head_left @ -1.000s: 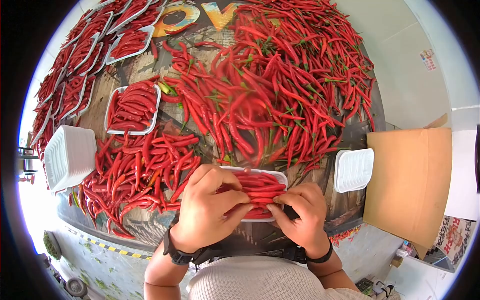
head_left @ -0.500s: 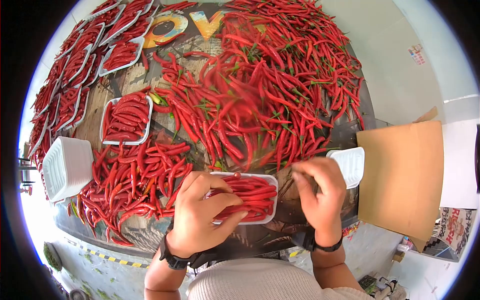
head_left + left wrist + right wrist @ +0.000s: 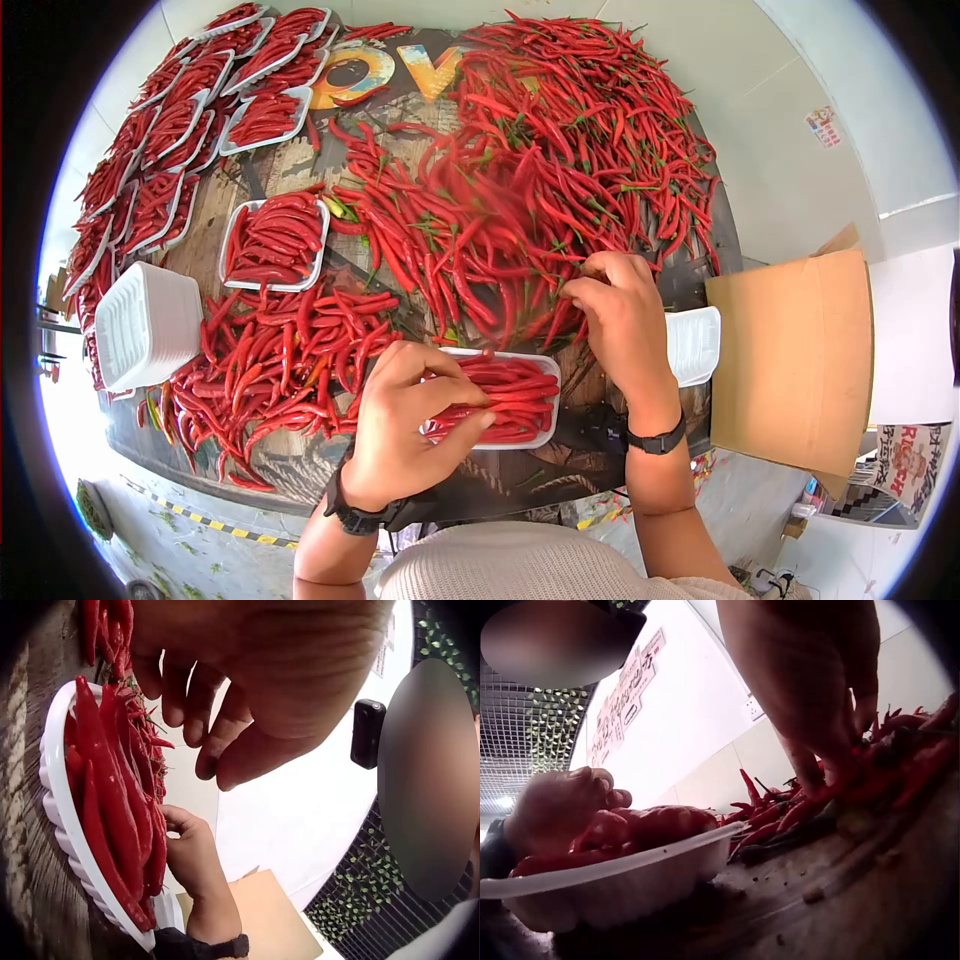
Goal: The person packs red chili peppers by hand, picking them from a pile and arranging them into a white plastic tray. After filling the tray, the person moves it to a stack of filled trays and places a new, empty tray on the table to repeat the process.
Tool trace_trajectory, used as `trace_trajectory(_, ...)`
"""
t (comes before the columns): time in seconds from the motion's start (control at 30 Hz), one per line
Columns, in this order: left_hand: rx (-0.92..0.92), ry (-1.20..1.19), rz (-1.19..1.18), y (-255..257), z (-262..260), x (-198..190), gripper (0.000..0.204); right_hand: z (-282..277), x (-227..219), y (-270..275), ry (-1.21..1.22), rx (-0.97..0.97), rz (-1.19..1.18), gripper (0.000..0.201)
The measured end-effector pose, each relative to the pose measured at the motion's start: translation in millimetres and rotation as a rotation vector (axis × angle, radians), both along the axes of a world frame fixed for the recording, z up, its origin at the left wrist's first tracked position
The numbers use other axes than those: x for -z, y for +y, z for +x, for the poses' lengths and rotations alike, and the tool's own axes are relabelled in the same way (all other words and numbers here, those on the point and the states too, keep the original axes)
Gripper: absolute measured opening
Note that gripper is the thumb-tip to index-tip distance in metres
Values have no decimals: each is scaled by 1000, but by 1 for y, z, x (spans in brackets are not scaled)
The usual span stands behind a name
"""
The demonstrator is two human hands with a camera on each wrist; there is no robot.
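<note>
Stack of white trays (image 3: 150,330) stands at the left of my view, with loose red chillies (image 3: 290,370) spread beside it. Next comes the left hand (image 3: 408,430), over the left end of the working tray (image 3: 637,889), which sits near the table's front edge with chillies lying lengthwise in it. I take the step to be topping up this tray; the next move probably calls for bringing 1 more chilli across, perhaps without its stalk, since I see no green in there. The left fingers curve loosely, thumb and forefinger close at the tips, nothing visible between them. Farther right, the right hand (image 3: 625,325) reaches to the near edge of the stalked heap (image 3: 590,150), fingers bent, tips among chillies; whether they pinch any, I cannot tell.
</note>
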State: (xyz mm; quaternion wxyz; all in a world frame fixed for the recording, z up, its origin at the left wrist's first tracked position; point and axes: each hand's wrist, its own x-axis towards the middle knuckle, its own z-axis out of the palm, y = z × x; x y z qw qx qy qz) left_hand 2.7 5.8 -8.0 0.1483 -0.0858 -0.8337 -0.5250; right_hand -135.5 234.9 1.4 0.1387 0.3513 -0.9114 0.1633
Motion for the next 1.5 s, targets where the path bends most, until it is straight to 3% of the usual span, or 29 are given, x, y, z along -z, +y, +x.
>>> trace_trajectory(0.27, -84, 41, 17, 0, 0, 1, 22, 44, -23, 3, -76, -41, -253, 27)
trace_trajectory(0.4, -84, 55, 48, 0, 1, -7, 23, 71, -23, -6, -60, -165, -295, 30)
trace_trajectory(0.67, -35, 66, -29, 1, 1, -1, 24, 85, -20, -13, -32, -223, -330, 31)
trace_trajectory(0.73, -35, 66, -37, 0, 1, -1, 22, 87, -23, -13, -162, -74, -411, 32)
trace_trajectory(0.9, -50, 64, -18, -1, 1, 0, 22, 84, -16, -1, -242, -29, -418, 30)
trace_trajectory(1.07, -42, 18, 33, -1, 1, 0, 23, 83, -16, 2, -460, -87, -527, 21)
trace_trajectory(1.5, 122, -50, 135, -4, 0, -2, 19, 84, -2, 13, -1030, -215, -946, 21)
